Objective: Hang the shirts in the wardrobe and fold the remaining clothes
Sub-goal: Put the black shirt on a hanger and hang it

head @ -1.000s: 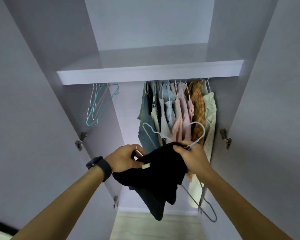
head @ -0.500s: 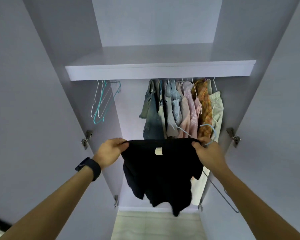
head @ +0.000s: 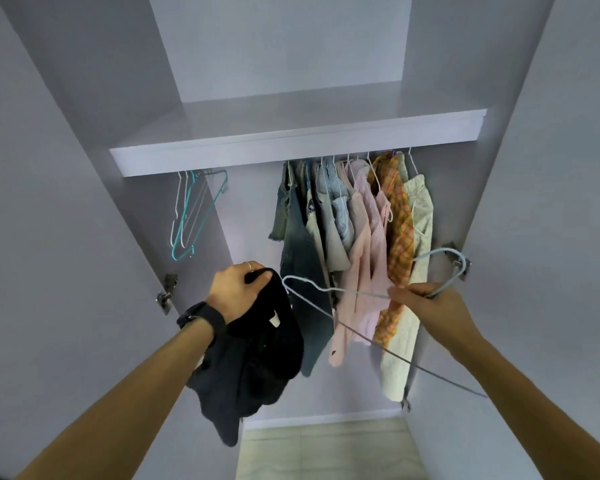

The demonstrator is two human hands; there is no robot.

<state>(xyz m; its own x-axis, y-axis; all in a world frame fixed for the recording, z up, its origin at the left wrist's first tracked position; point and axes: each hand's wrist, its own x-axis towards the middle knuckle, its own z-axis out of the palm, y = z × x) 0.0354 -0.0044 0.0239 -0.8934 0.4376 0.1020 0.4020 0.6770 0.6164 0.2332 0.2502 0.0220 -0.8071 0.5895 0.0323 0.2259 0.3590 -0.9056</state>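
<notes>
At seven o'clock my left hand [head: 238, 294] bunches the black shirt [head: 253, 355] in a closed fist; its small white label [head: 274, 320] is unreadable. At three o'clock my right hand [head: 433, 306] pinches a pale blue hanger [head: 326, 289], free of the shirt. Beyond, hung clothes [head: 357, 237] crowd the wardrobe [head: 291, 150] at one o'clock, spare hangers [head: 191, 216] at ten.
</notes>
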